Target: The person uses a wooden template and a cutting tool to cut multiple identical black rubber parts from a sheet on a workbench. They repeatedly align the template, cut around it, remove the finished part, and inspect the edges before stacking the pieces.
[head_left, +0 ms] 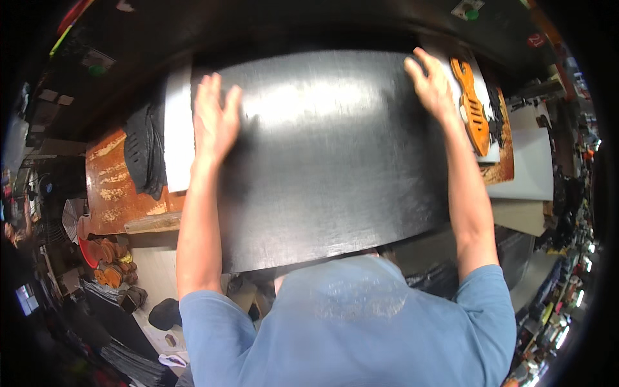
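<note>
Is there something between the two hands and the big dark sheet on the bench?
Nothing visible does. The left hand lies flat on the dark sheet near its left edge, and the right hand presses on its far right corner. Both palms touch the sheet directly.

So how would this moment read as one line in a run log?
left hand: flat on black sheet | right hand: flat at its far right corner | beside: orange cut-out piece | both hands open

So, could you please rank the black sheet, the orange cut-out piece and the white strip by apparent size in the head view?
1. black sheet, by far the largest
2. white strip
3. orange cut-out piece, close to the strip, so that order is unsure
</note>
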Motion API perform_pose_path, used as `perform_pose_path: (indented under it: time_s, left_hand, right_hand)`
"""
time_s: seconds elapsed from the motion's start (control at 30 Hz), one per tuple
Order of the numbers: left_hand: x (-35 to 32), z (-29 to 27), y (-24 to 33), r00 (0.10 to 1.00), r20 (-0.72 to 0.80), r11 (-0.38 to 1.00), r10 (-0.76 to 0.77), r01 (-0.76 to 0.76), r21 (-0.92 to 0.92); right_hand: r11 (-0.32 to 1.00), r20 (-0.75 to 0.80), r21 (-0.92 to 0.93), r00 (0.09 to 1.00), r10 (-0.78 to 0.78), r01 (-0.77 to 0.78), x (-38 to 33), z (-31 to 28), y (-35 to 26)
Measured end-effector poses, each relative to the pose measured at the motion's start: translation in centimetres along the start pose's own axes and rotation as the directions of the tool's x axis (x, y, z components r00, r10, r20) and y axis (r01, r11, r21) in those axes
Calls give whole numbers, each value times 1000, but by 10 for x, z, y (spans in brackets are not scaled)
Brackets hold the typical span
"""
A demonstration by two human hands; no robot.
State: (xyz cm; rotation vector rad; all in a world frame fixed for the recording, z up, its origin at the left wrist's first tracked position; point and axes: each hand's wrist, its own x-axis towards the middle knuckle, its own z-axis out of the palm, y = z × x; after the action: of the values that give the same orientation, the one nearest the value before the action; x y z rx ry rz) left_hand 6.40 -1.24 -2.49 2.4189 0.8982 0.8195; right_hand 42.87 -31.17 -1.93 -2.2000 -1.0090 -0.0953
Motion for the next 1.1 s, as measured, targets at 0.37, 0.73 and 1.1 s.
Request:
perform_pose_path:
  time_s: [0.37,0.73,1.1]
  left_hand:
    - [43,25,-35,945,210,888,251,-311,338]
    - [-25,38,23,931,260,887,254,-332,321]
    - [-24,37,37,960,206,914,190,-250,319]
  right_hand:
    - [890,228,-444,974,-1,105,-26,85,-68]
    - [980,-115,134,984,-134,149,15,95,-40]
    - [921,151,-387,982,111,-44,-92,-127,155]
